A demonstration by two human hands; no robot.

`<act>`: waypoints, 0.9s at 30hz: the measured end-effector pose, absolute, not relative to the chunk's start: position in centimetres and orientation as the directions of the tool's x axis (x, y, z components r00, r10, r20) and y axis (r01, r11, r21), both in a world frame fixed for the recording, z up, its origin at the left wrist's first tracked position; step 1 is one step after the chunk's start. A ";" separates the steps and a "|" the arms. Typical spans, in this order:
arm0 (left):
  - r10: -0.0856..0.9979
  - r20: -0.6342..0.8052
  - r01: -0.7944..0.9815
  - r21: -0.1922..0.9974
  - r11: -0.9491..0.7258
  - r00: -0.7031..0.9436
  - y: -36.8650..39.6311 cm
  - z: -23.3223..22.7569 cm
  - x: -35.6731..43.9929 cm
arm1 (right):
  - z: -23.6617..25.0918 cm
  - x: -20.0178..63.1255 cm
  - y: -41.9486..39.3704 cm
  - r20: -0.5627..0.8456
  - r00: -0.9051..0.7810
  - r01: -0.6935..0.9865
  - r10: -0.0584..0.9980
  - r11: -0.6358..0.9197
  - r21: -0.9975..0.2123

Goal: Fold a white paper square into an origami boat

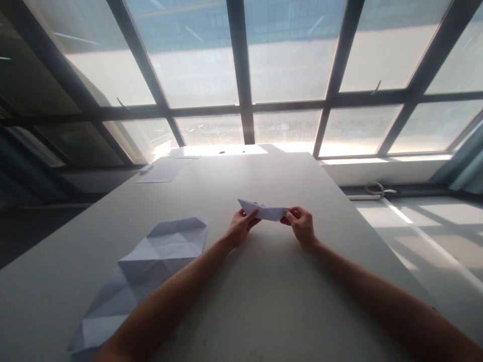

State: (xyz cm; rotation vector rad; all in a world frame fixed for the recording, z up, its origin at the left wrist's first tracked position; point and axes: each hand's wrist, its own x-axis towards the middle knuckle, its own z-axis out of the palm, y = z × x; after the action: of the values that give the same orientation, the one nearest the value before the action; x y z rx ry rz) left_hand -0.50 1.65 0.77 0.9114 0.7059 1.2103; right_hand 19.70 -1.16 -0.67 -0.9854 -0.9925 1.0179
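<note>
Folded paper boat (264, 210), pinched at both ends, left hand (240, 227) & right hand (302, 225), above table (264, 301).

No readable text, label, brand, number or sign shows on anything.

I have one view only, from the camera worn on the head. It looks forward and down along both forearms over a pale table (271, 301), with the left hand (240, 227) and right hand (302, 225) near the middle of the frame, fairly close. Further off it faces a wall of windows (290, 60). The wide lens bends the window frames outward.
</note>
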 end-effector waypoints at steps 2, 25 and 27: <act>0.977 0.011 -0.453 0.887 0.090 0.215 1.7 0.7 -0.5 | -0.5 19.6 -1.4 0.208 0.144 -0.166 0.968 0.231 -0.959; 0.930 -0.038 -0.326 0.931 0.166 0.364 0.2 1.4 0.0 | 0.8 18.7 -3.1 0.054 -0.446 0.194 0.893 0.156 -0.968; 0.947 -0.018 -0.356 0.924 0.138 0.322 0.5 1.4 -0.1 | 0.9 18.8 -3.0 0.039 -0.467 0.204 0.884 0.151 -0.967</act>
State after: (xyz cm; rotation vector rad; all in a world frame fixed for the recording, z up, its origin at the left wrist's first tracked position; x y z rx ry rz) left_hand -0.12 0.53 1.38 1.0055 0.7404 1.0782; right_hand 18.84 -3.00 0.91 -1.0407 -1.7876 1.3507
